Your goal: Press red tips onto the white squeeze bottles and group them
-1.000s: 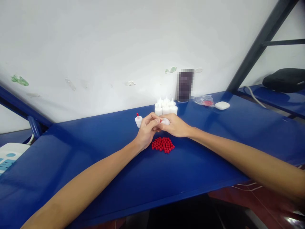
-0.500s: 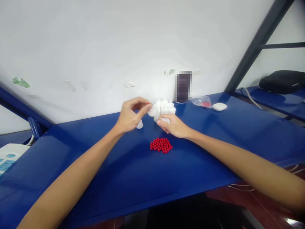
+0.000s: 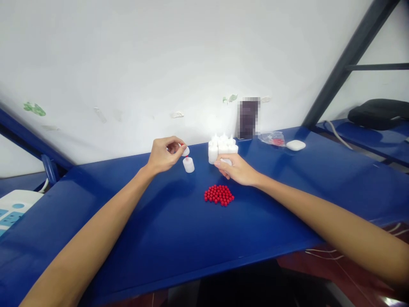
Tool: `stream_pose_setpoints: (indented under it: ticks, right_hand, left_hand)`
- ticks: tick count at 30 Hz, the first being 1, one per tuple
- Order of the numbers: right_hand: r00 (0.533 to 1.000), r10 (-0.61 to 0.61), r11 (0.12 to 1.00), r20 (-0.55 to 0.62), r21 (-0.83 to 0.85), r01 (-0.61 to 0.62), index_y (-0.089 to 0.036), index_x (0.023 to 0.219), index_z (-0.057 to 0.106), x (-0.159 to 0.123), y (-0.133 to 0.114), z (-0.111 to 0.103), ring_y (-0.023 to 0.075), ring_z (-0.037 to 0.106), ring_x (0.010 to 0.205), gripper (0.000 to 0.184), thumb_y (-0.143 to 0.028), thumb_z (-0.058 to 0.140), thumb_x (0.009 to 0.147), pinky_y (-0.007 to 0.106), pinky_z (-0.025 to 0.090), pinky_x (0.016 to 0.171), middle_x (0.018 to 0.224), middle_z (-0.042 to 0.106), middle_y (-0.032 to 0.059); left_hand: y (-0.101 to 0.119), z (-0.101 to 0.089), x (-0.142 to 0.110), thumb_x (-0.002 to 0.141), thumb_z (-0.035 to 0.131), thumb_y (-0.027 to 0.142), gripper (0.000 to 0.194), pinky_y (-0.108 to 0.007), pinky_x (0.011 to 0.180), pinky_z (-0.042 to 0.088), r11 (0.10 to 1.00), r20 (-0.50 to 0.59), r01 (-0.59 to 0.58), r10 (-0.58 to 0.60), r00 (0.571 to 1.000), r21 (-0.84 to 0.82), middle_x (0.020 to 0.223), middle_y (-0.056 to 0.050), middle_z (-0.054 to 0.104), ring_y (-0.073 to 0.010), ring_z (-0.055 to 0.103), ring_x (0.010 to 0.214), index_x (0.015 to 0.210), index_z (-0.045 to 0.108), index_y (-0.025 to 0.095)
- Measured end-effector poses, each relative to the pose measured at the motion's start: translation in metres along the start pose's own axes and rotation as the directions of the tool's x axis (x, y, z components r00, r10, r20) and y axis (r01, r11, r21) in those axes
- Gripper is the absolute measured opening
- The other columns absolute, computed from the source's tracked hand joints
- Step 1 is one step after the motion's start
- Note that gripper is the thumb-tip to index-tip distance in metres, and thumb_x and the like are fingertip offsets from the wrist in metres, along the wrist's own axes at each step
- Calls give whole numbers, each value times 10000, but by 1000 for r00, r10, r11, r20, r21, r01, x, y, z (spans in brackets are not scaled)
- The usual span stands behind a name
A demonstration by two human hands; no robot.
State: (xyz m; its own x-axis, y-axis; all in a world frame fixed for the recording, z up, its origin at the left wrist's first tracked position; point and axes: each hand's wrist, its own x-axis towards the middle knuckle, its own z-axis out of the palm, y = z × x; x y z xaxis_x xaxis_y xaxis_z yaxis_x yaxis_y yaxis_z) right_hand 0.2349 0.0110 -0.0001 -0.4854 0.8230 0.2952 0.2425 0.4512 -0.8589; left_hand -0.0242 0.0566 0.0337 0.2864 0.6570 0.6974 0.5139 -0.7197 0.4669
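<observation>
Left hand [image 3: 165,155], fingers pinching a red-capped bottle [image 3: 185,151], standing bottle [image 3: 189,165] at four o'clock; right hand [image 3: 236,169], fingers gripping a white bottle [image 3: 226,161], red caps [image 3: 220,194] at seven o'clock.

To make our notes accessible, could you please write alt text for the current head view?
A person's left grip holds a red-tipped white bottle near a standing bottle; the right grip holds a partly hidden white object. Red caps and grouped white bottles sit on the blue table.
</observation>
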Motion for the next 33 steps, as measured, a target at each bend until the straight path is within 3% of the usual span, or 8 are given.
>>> stream_pose_setpoints:
  ticks: [7, 11, 15, 18, 21, 25, 29, 33]
  right_hand:
    - [1000, 6, 1000, 12, -14, -5, -182, 700, 512, -1, -2, 0, 95, 495, 497, 430, -548, 495, 926, 246, 391, 552, 562, 515, -43]
    - [1000, 7, 1000, 20, -15, -6, -183, 696, 506, -1, -2, 0, 97, 493, 502, 428, -544, 497, 926, 247, 391, 551, 568, 508, -41]
    - [1000, 11, 1000, 25, -16, -10, -184, 699, 510, -1, -1, 0, 103, 489, 509, 429, -550, 498, 923, 254, 390, 554, 573, 506, -37]
    - [1000, -2, 1000, 22, -29, 3, -182, 707, 522, -1, 0, 0, 109, 492, 532, 422, -546, 507, 919, 257, 387, 567, 581, 510, -34]
    - [1000, -21, 998, 13, -62, 22, -180, 706, 525, -1, 1, 0, 109, 480, 549, 415, -544, 535, 905, 254, 365, 569, 581, 504, -34]
    - [999, -40, 994, 9, -97, 40, -175, 736, 544, -2, 2, 0, 106, 459, 563, 408, -553, 556, 889, 251, 345, 580, 591, 497, -38]
    - [999, -43, 993, 15, -107, 44, -173, 743, 547, -3, 2, 0, 106, 446, 569, 424, -572, 550, 884, 251, 335, 583, 596, 492, -37]
    - [999, -36, 992, 25, -123, 38, -173, 737, 543, -4, 1, 0, 103, 434, 560, 433, -580, 543, 884, 248, 321, 567, 600, 490, -36]
  left_hand:
    - [-5, 2, -2, 778, 663, 297, 169, -226, 474, 305, 999, 137, 53, -52, 989, -2, 556, 0, 594, -79, 400, 464, 764, 725, 141]
    - [-3, -2, 1, 777, 645, 294, 155, -231, 493, 283, 997, 98, 79, -79, 992, 8, 539, 28, 523, -82, 354, 477, 769, 690, 146]
    - [9, -11, 5, 823, 558, 285, 288, -240, 508, 234, 995, -3, 100, -100, 995, 21, 532, 50, 338, -83, 292, 512, 580, 462, 164]
    - [25, -11, -3, 865, 510, 301, 406, -251, 489, 178, 997, 89, 76, -73, 993, -32, 534, 51, 234, -78, 219, 504, 535, 307, 179]
    - [38, 0, -25, 892, 489, 284, 386, -245, 480, 186, 995, 345, 40, -7, 938, -88, 536, 52, 255, -74, 233, 503, 557, 334, 173]
    - [42, 16, -54, 928, 457, 275, 412, -238, 483, 193, 984, 536, 95, 0, 844, -151, 541, 63, 220, -69, 196, 509, 577, 264, 177]
    - [42, 20, -65, 931, 445, 274, 408, -235, 482, 201, 979, 592, 139, -25, 805, -148, 549, 65, 217, -72, 190, 509, 584, 250, 180]
    - [48, 19, -66, 860, 536, 274, 394, -248, 506, 218, 999, 653, -44, 50, 756, -25, 530, 67, 272, -74, 226, 497, 584, 273, 177]
